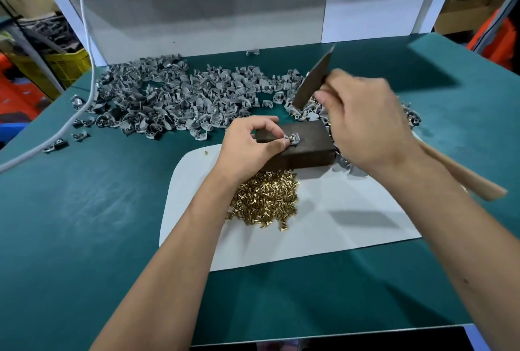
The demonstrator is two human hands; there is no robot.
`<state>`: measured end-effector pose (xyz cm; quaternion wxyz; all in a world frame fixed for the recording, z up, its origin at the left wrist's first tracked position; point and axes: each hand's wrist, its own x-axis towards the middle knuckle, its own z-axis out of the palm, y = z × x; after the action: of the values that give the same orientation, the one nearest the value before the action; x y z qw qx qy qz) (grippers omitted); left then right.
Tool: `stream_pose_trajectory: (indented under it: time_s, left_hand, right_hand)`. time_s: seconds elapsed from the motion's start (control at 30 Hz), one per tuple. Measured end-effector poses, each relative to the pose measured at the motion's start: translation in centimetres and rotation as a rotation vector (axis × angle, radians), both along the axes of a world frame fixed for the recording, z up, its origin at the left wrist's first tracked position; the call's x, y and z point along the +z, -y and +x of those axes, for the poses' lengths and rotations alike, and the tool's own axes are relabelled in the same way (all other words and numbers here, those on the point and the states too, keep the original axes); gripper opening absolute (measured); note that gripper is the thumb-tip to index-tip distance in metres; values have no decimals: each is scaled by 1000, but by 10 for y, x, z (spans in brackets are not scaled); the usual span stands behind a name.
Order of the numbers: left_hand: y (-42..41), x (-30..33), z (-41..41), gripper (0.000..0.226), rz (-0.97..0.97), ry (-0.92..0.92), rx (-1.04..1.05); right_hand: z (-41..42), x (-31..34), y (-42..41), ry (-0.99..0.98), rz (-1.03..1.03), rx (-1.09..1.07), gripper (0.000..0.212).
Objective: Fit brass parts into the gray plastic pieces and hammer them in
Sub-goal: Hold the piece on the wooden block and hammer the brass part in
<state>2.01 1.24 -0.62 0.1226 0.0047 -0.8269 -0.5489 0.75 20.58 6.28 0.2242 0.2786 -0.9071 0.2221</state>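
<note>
My left hand (253, 145) pinches a small gray plastic piece (294, 140) with a brass part standing in it, on top of a dark block (306, 148). My right hand (363, 122) grips a hammer by its wooden handle (464, 176). The hammer's dark metal head (315, 77) is raised above and behind the block, blurred. A heap of loose brass parts (264, 198) lies on the white sheet (351, 224) just in front of the block.
A wide scatter of gray plastic pieces (174, 97) covers the green table (84, 210) behind the block, with more at the right behind my hand. A white cable (84, 88) runs down the left side. A white panel stands at the back.
</note>
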Motion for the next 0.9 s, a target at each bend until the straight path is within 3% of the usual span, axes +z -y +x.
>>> stream_pose_trajectory:
  time_s: [0.1, 0.17, 0.23, 0.3, 0.4, 0.47, 0.6, 0.73, 0.8, 0.9]
  left_hand:
    - [-1, 2, 2, 15, 19, 10, -3]
    - [-1, 2, 2, 16, 17, 14, 1]
    - [-1, 1, 1, 14, 3, 19, 4]
    - [0, 0, 0, 11, -8, 19, 8]
    - [0, 1, 0, 10, 16, 19, -4]
    - [-2, 2, 1, 9, 12, 22, -2]
    - [-1, 0, 0, 9, -13, 15, 21]
    - [-1, 2, 0, 10, -6, 5, 13]
    - [-1, 1, 1, 9, -6, 3, 15]
    - [0, -1, -1, 7, -11, -3, 11]
  right_hand:
    - [1, -7, 8, 199, 237, -41, 21]
    - [-2, 1, 7, 147, 273, -47, 21]
    - [-1, 5, 4, -17, 138, -43, 21]
    - [4, 3, 5, -51, 21, -36, 21]
    - [6, -6, 13, 142, 269, -42, 21]
    - [1, 3, 13, 143, 321, -46, 21]
    - [0, 3, 9, -49, 43, -49, 19]
    - [-2, -11, 8, 248, 199, -81, 20]
    - [-8, -5, 4, 156, 223, -101, 17]
    - [-6, -7, 4, -21, 17, -94, 17]
